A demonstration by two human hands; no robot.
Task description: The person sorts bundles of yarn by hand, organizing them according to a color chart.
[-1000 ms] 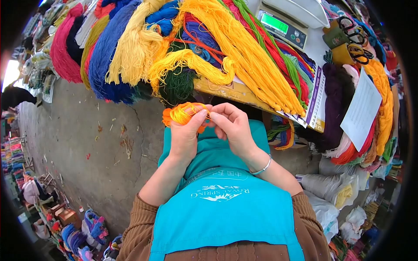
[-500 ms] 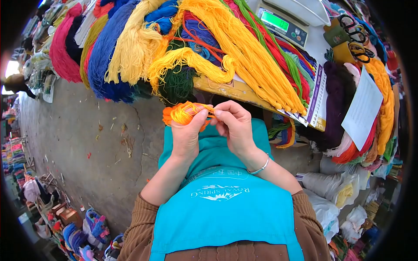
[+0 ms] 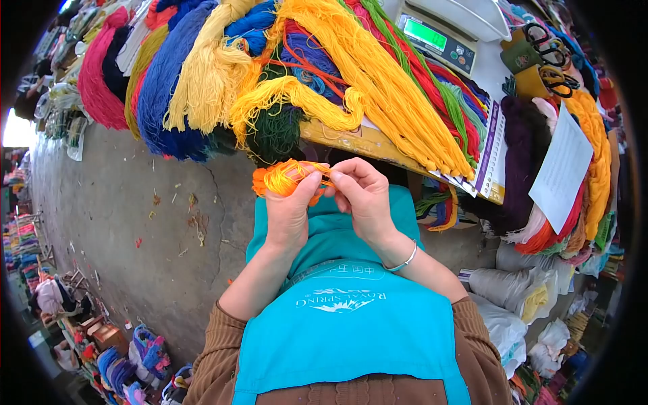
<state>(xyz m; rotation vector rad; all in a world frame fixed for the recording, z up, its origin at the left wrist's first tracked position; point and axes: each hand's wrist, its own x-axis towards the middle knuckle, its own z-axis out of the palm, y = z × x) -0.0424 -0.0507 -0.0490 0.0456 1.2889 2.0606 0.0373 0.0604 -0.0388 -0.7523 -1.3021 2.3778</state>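
My left hand is closed around a small orange and yellow bundle of thread, its thumb pressed on the strands. Close beside it, my right hand pinches the strands at the bundle's right end between thumb and fingers. Both hands are over the lap of a turquoise apron, in front of the table's yellow edge. A bracelet circles my right wrist. Some fingertips are hidden behind the thread.
Long yellow-orange skeins and other coloured skeins lie on the table. Behind them stand a scale and holders with scissors. A white sheet hangs at the right. Thread scraps dot the floor; plastic bags sit lower right.
My right hand's fingers have shifted slightly at the strands. The bundle remains in my left hand, almost unmoved. At the far left edge, a dark shape beside the bright spot is gone.
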